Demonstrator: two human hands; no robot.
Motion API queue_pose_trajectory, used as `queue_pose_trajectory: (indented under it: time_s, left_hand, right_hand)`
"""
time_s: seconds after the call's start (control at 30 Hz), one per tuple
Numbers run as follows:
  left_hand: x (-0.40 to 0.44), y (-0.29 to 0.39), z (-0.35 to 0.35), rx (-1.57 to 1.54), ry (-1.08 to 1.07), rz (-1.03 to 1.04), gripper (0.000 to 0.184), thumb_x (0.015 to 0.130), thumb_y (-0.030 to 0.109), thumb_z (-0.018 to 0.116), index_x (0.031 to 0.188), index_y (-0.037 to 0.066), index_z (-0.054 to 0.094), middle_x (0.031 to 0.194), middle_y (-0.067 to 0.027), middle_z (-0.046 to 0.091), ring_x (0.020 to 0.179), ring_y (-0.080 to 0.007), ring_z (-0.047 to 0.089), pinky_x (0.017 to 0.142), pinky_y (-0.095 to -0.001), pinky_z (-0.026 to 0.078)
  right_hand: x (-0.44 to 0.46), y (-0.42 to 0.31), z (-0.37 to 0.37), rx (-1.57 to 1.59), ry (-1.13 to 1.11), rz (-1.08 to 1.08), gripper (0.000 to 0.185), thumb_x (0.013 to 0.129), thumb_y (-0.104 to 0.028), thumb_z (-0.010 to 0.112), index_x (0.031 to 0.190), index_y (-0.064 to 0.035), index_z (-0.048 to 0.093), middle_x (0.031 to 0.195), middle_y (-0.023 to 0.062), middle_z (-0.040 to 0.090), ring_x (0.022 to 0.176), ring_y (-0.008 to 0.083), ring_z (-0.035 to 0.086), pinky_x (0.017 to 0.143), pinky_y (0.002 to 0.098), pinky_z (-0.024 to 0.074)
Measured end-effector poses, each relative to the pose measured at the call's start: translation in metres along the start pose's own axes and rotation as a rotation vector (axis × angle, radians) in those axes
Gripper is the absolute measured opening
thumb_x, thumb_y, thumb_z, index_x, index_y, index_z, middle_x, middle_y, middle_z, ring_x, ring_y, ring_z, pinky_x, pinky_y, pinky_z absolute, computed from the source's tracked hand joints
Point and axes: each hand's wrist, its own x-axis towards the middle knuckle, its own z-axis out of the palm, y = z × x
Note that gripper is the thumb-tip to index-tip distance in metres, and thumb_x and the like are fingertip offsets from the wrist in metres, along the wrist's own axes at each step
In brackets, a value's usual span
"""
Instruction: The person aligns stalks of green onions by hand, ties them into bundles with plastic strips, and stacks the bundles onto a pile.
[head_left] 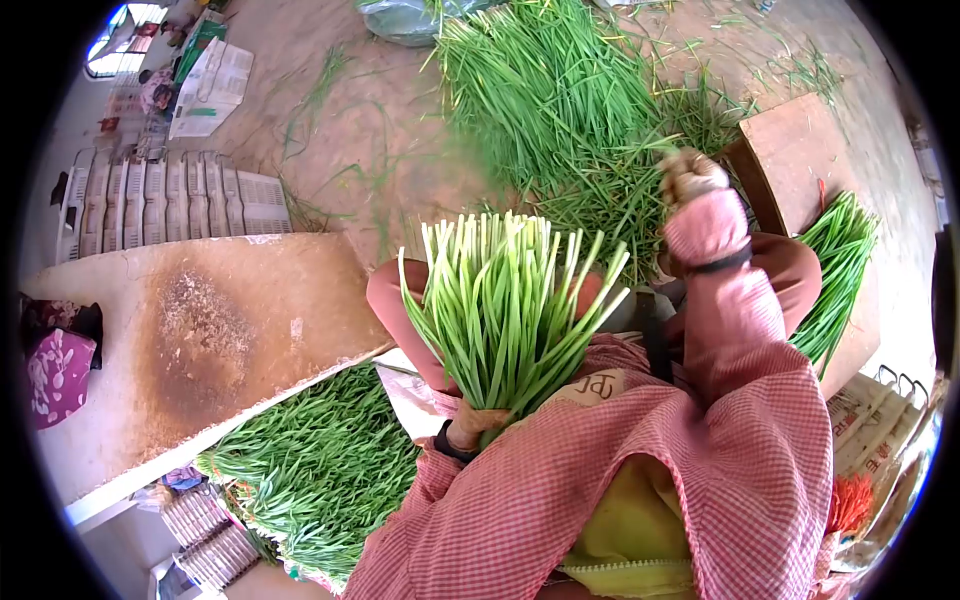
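Note:
My left hand (478,424) is wrapped round a thick bunch of green chives (505,310) near its lower end. The pale, evenly lined-up stalk ends point up and away from me. Farther off, my right hand (693,178) is raised with curled fingers, slightly blurred, over the edge of loose chives on the floor. A few green blades show beside its fingertips; whether they are held I cannot tell. Beyond the hands lies a large heap of chives (545,85), with shorter scraps (610,205) strewn in front of it.
At left is a stained board (270,310), with a pile of chives (330,460) below it. White plastic crates (180,205) stand behind. A wooden box (800,150) is at right, near another chive bundle (838,270). Red-orange ties (850,503) hang lower right.

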Motion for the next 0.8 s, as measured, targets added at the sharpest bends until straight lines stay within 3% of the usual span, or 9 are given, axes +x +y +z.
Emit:
queue_pose_trajectory:
  time_s: [0.17,0.3,0.37,0.47,0.6,0.67,0.7,0.73,0.8]
  left_hand:
    - [0.002,0.002,0.008,0.139,0.025,0.039,0.046,0.07,0.013,0.069,0.112,0.003,0.051,0.108,-0.009,0.057,0.096,-0.0203,0.055,0.083,-0.0318,0.045]
    - [-0.002,0.004,0.004,0.574,0.008,0.081,0.045,0.07,0.012,0.07,0.11,0.003,0.052,0.107,-0.0087,0.057,0.095,-0.0199,0.056,0.082,-0.0314,0.046]
    - [-0.004,0.006,0.001,0.987,-0.035,0.157,0.045,0.069,0.011,0.07,0.11,0.003,0.053,0.106,-0.0086,0.058,0.094,-0.0196,0.056,0.081,-0.0312,0.046]
    - [-0.004,0.006,0.023,0.037,0.11,0.09,0.039,0.064,0.0,0.07,0.101,0.002,0.057,0.099,-0.0068,0.061,0.088,-0.0164,0.057,0.076,-0.0286,0.047]
    - [-0.001,0.011,0.024,0.223,0.064,-0.013,0.039,0.068,0.01,0.071,0.104,0.005,0.055,0.099,-0.0057,0.061,0.085,-0.0167,0.057,0.075,-0.0299,0.048]
    - [-0.012,0.017,0.034,0.323,0.108,0.144,0.04,0.066,0.004,0.071,0.104,0.004,0.055,0.101,-0.0064,0.061,0.088,-0.0159,0.057,0.077,-0.0302,0.047]
    - [-0.015,0.019,0.034,0.309,0.141,0.097,0.041,0.064,0.002,0.071,0.102,0.004,0.056,0.1,-0.006,0.061,0.089,-0.0149,0.056,0.077,-0.0302,0.046]
    - [-0.017,0.019,0.035,0.3,0.151,0.1,0.041,0.064,0.002,0.071,0.102,0.004,0.056,0.1,-0.006,0.061,0.089,-0.0149,0.056,0.077,-0.0302,0.046]
    - [-0.017,0.019,0.038,0.332,0.171,0.086,0.045,0.062,0.002,0.071,0.104,0.003,0.054,0.1,-0.0064,0.061,0.089,-0.0159,0.057,0.078,-0.0302,0.046]
  right_hand:
    - [-0.041,0.063,0.018,-1.125,-0.29,-0.587,0.016,0.086,-0.02,0.051,0.082,-0.0044,0.056,0.065,0.0052,0.056,0.055,0.0158,0.055,0.051,0.0231,0.0487]
    - [-0.013,0.114,0.017,0.314,-0.552,-0.44,0.015,0.086,-0.018,0.051,0.081,-0.0059,0.057,0.063,0.0032,0.055,0.047,0.0128,0.051,0.046,0.0201,0.0467]
    - [-0.021,-0.017,0.012,-0.054,0.028,0.106,0.016,0.086,-0.018,0.05,0.076,-0.0066,0.055,0.059,-0.0047,0.049,0.045,0.0029,0.041,0.041,0.0163,0.0374]
    - [-0.062,-0.064,0.052,-0.577,-0.463,-0.418,0.008,0.082,-0.016,0.055,0.085,-0.0095,0.058,0.089,0.0041,0.056,0.082,0.0127,0.053,0.07,0.0269,0.0442]
    - [-0.081,-0.047,0.1,-1.241,-0.763,-0.706,0.016,0.072,-0.015,0.061,0.088,-0.0159,0.059,0.109,0.0026,0.054,0.111,0.0212,0.044,0.093,0.0365,0.0367]
    - [-0.071,-0.056,0.094,-1.467,-0.554,-1.278,0.028,0.062,-0.012,0.062,0.089,-0.0128,0.058,0.107,0.0061,0.054,0.109,0.0245,0.045,0.091,0.0359,0.0373]
    - [-0.059,-0.084,0.099,-1.751,-0.593,-0.863,0.033,0.056,-0.008,0.061,0.089,-0.0091,0.057,0.104,0.0113,0.053,0.106,0.0244,0.046,0.09,0.0359,0.0387]
    - [-0.035,-0.079,0.066,-1.294,-0.319,-1.086,0.04,0.055,-0.007,0.057,0.095,-0.0053,0.056,0.103,0.0141,0.052,0.104,0.0255,0.047,0.088,0.0347,0.0402]
    - [0.004,-0.098,0.052,-1.927,0.126,-0.334,0.049,0.065,-0.015,0.063,0.111,-0.0064,0.05,0.111,0.0159,0.05,0.111,0.0345,0.04,0.094,0.0377,0.0362]
